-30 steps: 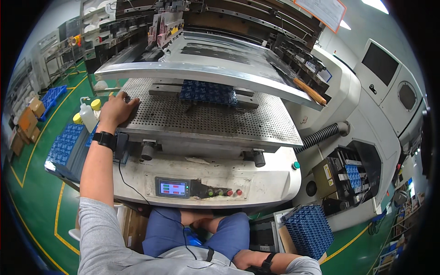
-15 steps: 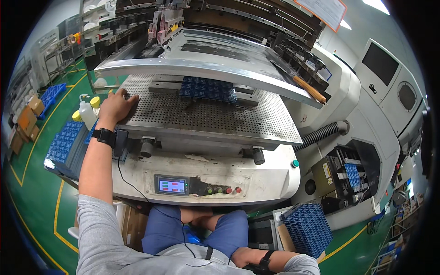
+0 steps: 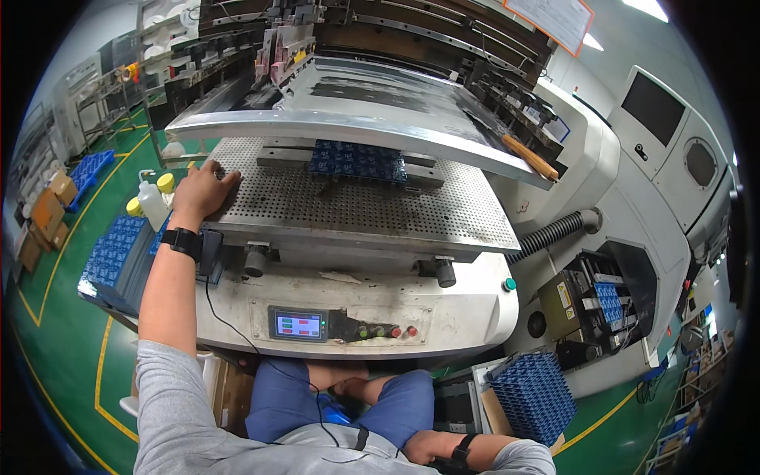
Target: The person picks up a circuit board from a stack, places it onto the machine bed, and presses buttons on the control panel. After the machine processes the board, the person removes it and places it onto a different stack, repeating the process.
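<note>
Head view: L hand [image 3: 204,192] spread on perf. plate [image 3: 356,212]; R hand [image 3: 418,446] by thigh [image 3: 405,402], can't tell grip.

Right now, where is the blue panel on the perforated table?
In the head view, the blue panel lies just above centre, on the perforated table, its far edge cut off by the frame, right of the left hand.

The left hand [image 3: 203,194] rests on the left edge of a perforated metal worktop [image 3: 356,212], its fingers [image 3: 210,168] loosely bent. Farther in, a blue patterned board [image 3: 358,162] lies partly beneath a raised screen-printing frame [image 3: 317,125], a wooden-handled tool [image 3: 529,157] at its right. The right hand [image 3: 419,446] is beside the right thigh [image 3: 405,400].
</note>
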A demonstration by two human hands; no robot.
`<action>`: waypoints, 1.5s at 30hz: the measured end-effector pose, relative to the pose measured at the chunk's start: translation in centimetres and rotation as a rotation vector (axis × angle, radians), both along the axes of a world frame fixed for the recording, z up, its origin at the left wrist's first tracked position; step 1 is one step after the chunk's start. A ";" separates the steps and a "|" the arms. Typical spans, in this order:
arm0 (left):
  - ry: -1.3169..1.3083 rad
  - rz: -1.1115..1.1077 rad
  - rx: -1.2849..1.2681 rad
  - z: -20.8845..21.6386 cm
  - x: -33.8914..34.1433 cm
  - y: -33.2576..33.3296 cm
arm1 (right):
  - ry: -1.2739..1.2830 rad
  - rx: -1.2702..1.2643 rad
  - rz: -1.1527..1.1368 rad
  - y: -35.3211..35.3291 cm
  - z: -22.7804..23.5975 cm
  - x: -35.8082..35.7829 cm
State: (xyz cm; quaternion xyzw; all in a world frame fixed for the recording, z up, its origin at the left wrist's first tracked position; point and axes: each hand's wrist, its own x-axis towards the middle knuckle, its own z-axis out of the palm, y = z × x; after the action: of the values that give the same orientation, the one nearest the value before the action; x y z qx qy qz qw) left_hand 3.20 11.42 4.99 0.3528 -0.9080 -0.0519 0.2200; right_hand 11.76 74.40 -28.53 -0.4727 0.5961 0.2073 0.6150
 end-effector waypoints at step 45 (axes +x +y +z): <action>-0.011 -0.002 0.018 0.1 0.0 0.0 | -0.338 -0.078 0.137 0.5 -3.7 -1.4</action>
State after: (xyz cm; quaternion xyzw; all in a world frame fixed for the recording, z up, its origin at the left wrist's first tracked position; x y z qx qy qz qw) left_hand 3.16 11.38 5.13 0.3543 -0.9090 -0.0584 0.2117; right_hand 10.34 74.93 -32.22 -0.5638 0.4583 0.1431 0.6720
